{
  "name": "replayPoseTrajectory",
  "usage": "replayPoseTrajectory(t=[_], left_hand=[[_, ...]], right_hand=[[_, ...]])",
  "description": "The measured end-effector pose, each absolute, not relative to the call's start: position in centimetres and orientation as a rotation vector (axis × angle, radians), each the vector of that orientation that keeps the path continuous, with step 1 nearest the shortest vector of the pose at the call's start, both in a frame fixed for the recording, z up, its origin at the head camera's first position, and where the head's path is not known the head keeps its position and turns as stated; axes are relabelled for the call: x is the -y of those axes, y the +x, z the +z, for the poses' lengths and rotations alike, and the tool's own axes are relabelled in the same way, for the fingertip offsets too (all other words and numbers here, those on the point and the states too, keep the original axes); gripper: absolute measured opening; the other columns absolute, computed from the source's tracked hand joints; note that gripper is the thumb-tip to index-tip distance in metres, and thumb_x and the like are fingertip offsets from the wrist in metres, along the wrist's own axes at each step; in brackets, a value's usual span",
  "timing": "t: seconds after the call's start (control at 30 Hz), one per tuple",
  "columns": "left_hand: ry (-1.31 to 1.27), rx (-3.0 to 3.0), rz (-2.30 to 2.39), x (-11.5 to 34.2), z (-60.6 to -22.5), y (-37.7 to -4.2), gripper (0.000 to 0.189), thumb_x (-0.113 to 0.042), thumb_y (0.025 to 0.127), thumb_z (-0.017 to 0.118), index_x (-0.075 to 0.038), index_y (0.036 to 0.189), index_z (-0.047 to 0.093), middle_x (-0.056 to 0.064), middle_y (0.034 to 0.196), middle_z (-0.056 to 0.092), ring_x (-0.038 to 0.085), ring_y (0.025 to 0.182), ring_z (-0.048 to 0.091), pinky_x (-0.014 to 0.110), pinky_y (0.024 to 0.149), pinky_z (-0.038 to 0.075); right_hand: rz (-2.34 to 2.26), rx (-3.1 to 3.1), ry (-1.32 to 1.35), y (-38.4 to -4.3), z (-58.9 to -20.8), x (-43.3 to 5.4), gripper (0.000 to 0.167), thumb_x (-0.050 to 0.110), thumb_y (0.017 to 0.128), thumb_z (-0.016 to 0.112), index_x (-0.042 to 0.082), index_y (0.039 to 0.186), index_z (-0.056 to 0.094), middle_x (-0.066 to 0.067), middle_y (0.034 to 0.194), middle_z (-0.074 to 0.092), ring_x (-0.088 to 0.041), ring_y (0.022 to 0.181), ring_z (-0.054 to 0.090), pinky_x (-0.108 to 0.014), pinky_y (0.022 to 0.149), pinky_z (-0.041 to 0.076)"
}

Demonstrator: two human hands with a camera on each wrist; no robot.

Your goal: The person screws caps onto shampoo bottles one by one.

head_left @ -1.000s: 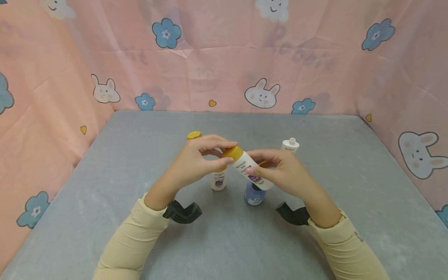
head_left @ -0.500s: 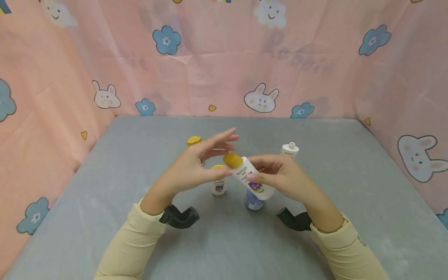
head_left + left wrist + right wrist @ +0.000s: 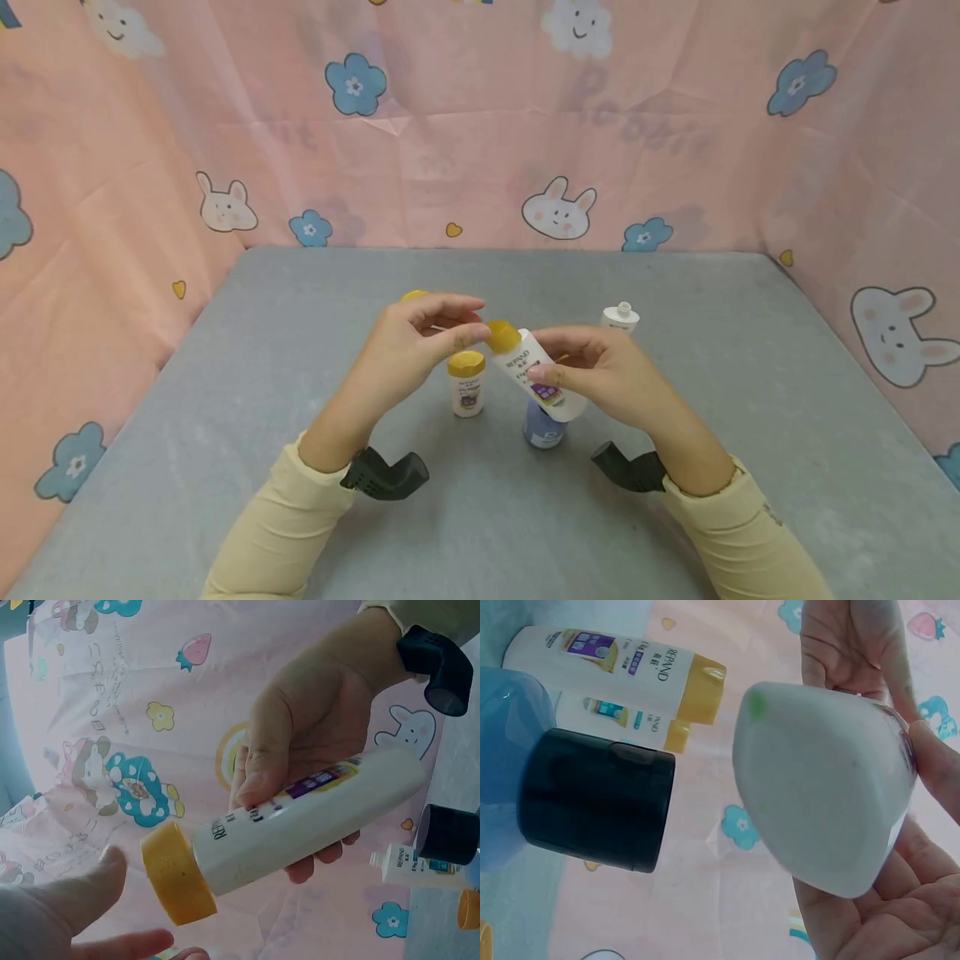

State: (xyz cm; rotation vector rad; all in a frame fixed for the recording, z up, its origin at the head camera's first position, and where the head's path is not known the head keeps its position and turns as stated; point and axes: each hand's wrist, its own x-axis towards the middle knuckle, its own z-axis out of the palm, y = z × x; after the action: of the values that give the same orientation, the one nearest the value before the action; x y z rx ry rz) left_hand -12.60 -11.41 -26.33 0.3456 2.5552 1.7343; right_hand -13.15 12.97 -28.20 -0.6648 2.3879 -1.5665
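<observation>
My right hand grips a tilted white bottle printed REPAND, thumb across the label. Its yellow cap sits slightly askew on the upper end, pointing towards my left hand. In the left wrist view, that hand's thumb and fingers are spread around the cap with a gap between. From the right wrist, the bottle's pale base faces the camera. Below the held bottle stands a blue bottle with a black cap. A white bottle with a yellow cap is upright beside it.
Another yellow-capped bottle is mostly hidden behind my left hand. A capless white bottle with a bare neck stands behind my right hand. An orange cap shows at the left wrist view's edge. Pink printed cloth encloses the grey table.
A second ago my left hand pinched the yellow cap. Its fingers then spread away from the cap and have since drawn closer again. My right hand keeps its grip on the bottle.
</observation>
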Motion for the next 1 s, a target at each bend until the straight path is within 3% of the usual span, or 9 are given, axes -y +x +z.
replayPoseTrajectory(t=[0.37, 0.83, 1.0], left_hand=[[0.203, -2.574, 1.717, 10.77, -26.34, -12.25, 0.034, -0.042, 0.087, 0.076, -0.024, 0.115, 0.074, -0.005, 0.11, 0.074, 0.013, 0.103, 0.068, 0.036, 0.087, 0.058], [0.197, -2.608, 1.614, 10.55, -26.33, -11.89, 0.034, -0.048, 0.085, 0.076, -0.028, 0.113, 0.074, -0.005, 0.099, 0.073, 0.014, 0.094, 0.065, 0.033, 0.075, 0.054], [0.201, -2.569, 1.645, 10.47, -26.54, -12.0, 0.026, -0.045, 0.085, 0.077, -0.027, 0.104, 0.076, -0.005, 0.096, 0.073, 0.015, 0.094, 0.066, 0.033, 0.077, 0.056]], right_hand=[[-1.492, -2.428, -0.688, -13.42, -28.2, -12.5, 0.034, 0.015, 0.09, 0.074, 0.005, 0.122, 0.069, -0.014, 0.109, 0.073, -0.022, 0.088, 0.069, -0.035, 0.076, 0.059], [-1.493, -2.416, -0.675, -13.43, -28.58, -12.36, 0.032, 0.015, 0.09, 0.074, 0.005, 0.121, 0.07, -0.013, 0.108, 0.074, -0.021, 0.087, 0.07, -0.035, 0.075, 0.058], [-1.491, -2.416, -0.677, -13.46, -28.69, -12.28, 0.032, 0.015, 0.09, 0.074, 0.005, 0.12, 0.071, -0.013, 0.108, 0.074, -0.021, 0.088, 0.069, -0.036, 0.075, 0.059]])
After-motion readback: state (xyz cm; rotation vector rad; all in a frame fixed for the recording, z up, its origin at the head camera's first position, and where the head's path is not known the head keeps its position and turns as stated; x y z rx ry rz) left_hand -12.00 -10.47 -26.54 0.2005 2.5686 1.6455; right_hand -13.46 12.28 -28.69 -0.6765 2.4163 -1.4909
